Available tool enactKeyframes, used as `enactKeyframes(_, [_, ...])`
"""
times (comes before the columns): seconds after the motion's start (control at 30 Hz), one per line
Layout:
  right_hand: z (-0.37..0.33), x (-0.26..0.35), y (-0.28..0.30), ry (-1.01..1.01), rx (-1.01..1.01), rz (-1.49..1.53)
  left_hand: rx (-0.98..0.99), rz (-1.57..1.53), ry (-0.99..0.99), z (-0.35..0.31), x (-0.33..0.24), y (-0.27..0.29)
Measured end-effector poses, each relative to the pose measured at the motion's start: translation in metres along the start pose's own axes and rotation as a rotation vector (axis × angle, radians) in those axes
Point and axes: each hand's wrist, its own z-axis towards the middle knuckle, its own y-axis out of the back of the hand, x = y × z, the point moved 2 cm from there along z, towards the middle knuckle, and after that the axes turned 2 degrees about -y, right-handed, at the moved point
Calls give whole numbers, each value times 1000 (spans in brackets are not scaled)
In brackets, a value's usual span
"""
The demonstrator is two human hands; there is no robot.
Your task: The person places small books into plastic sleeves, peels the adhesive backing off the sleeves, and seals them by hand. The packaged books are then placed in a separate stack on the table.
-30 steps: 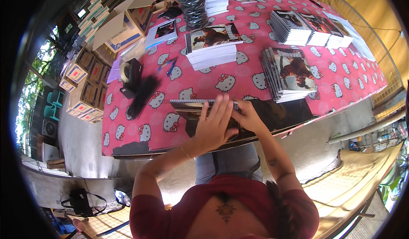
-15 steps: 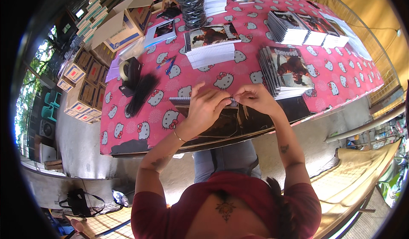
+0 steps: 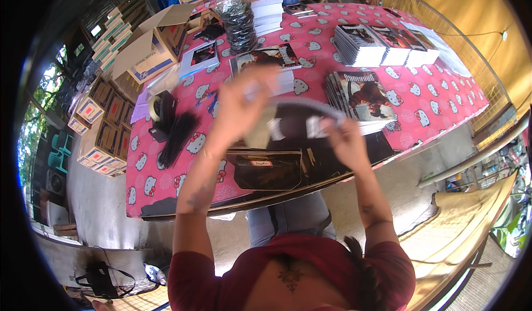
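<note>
Above the pink tabletop, in the head view, we see our left hand and right hand both raised, each clenched on one end of a blurred, arched booklet. Below it lies a dark bag; a magazine stack sits beyond.

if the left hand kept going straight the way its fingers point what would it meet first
Probably the open magazine lying on the pink patterned tablecloth just beyond the left hand. The hand is raised and blurred, holding a clear sleeve with the right hand, so depth is unclear.
</note>
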Motion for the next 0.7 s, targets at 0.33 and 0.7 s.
enactKeyframes(0.33, [17, -94, 107, 106, 40, -924, 244, 825, -189, -20, 204, -35])
enactKeyframes(0.7, [16, -51, -11, -53, -69, 215, 19, 527, -126, 19, 20, 15])
